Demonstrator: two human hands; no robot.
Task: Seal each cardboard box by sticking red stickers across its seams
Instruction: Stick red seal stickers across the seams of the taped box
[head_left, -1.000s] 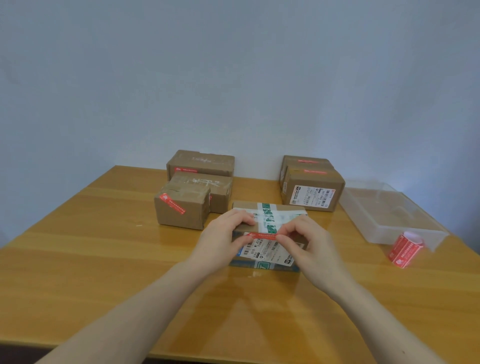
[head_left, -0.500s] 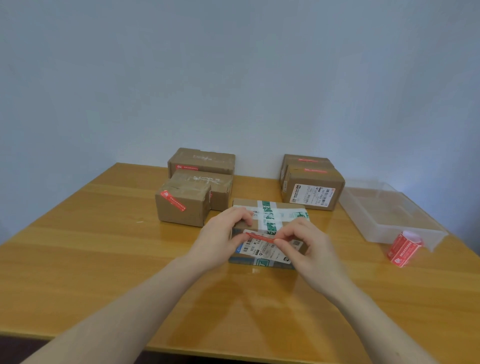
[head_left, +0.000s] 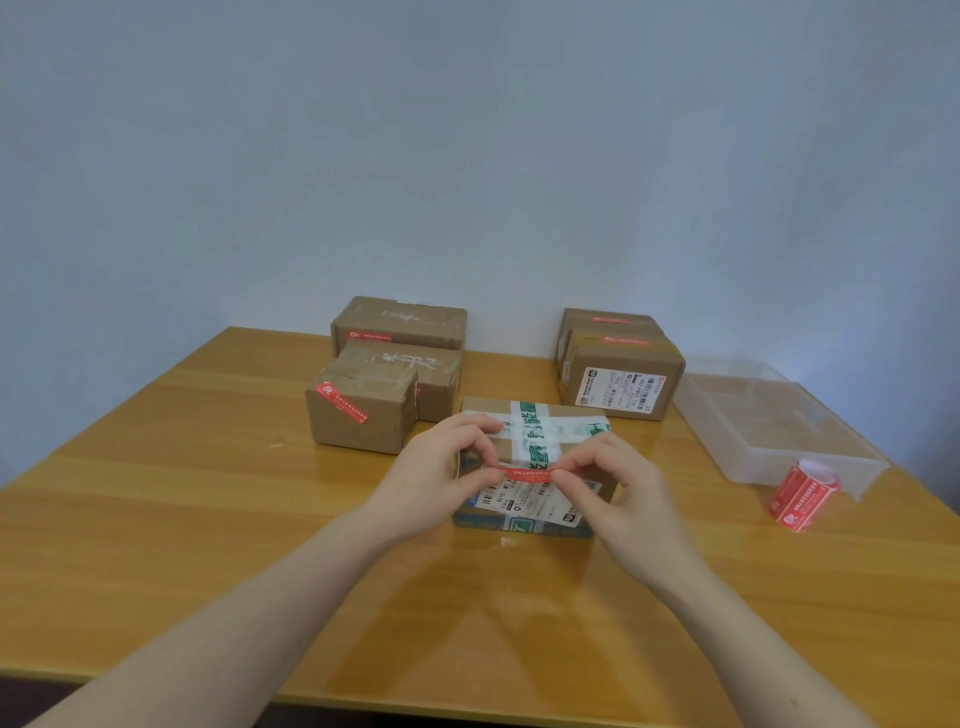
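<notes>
The left hand (head_left: 434, 475) and the right hand (head_left: 621, 493) each pinch one end of a red sticker (head_left: 524, 474), stretched flat between them just over the near top edge of a cardboard box (head_left: 535, 467). That box lies on the wooden counter (head_left: 208, 545) directly under both hands; it carries white tape printed in green and a white shipping label on its near side, part of which the fingers hide.

Beyond the left hand stands a small box with a red sticker (head_left: 358, 415) running slantwise across its front, touching two larger brown boxes (head_left: 402, 348) lined up behind it. Beyond the right hand sit two more boxes (head_left: 621, 371), one behind the other, each with a red strip on top; the nearer has a white label on its front.

Well out from the right hand, a clear plastic tray (head_left: 779, 421) rests near the counter's edge, and a roll of red stickers (head_left: 802, 493) lies on its side just beside the tray's near corner.
</notes>
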